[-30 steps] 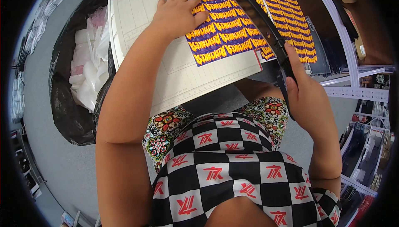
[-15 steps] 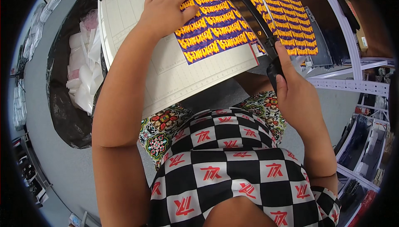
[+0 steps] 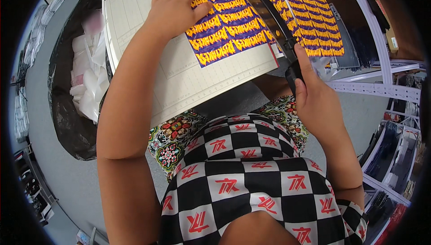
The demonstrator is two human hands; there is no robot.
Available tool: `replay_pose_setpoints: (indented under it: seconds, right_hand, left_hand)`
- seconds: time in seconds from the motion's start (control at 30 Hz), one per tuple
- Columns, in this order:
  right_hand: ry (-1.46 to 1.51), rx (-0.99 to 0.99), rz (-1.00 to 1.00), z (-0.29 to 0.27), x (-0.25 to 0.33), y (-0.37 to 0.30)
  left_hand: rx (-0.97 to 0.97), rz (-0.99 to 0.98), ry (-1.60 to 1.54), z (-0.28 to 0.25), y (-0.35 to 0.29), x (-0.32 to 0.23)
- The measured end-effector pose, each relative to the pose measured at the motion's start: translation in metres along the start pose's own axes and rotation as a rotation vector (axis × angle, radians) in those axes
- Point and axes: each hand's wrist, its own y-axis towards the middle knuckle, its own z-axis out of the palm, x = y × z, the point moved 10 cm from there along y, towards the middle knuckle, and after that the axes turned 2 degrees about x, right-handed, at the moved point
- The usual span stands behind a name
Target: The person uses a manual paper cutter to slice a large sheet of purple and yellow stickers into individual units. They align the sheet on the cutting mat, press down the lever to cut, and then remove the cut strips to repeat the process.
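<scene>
A cream paper trimmer (image 3: 179, 81) printed with a measuring grid lies before me. On it rests a purple sheet of repeated orange-yellow lettering (image 3: 238, 34). My left hand (image 3: 177, 7) lies spread on the sheet's left part, fingers apart, pressing it flat. My right hand (image 3: 314, 88) is wrapped round the black handle (image 3: 294, 72) of the trimmer's blade arm (image 3: 265, 2), at the board's right edge. The arm runs along the sheet's right side. Beyond it lies another sheet of the same print (image 3: 316, 20).
To the left a black bin bag (image 3: 63, 110) stands open, full of white and pinkish scraps (image 3: 87, 74). A pale perforated metal frame (image 3: 372, 88) is on the right, with racks of packed goods (image 3: 395, 155) below it. My lap is under the trimmer's near edge.
The trimmer, its sheet and both my hands sit slightly further left and higher in view. My left hand stays spread on the sheet and my right hand keeps its grip on the handle.
</scene>
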Motion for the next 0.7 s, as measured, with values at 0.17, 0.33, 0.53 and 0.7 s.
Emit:
replay_pose_setpoints:
  seconds: [0.17, 0.33, 0.53, 0.7]
  right_hand:
    - [0.004, -0.018, -0.025, -0.0011, 0.001, -0.0005]
    - [0.001, -0.012, -0.013, 0.0028, -0.0014, -0.0003]
    - [-0.006, 0.006, 0.005, 0.0049, -0.003, 0.0]
    - [-0.021, 0.016, 0.012, 0.0088, -0.0046, 0.001]
  left_hand:
    - [0.015, -0.002, 0.008, 0.0017, -0.0009, 0.0004]
    - [0.007, 0.0, 0.02, -0.0022, -0.0006, -0.0014]
    - [-0.005, 0.024, -0.001, -0.0026, -0.0007, -0.0016]
    - [-0.005, 0.016, 0.002, -0.0054, -0.0013, -0.0023]
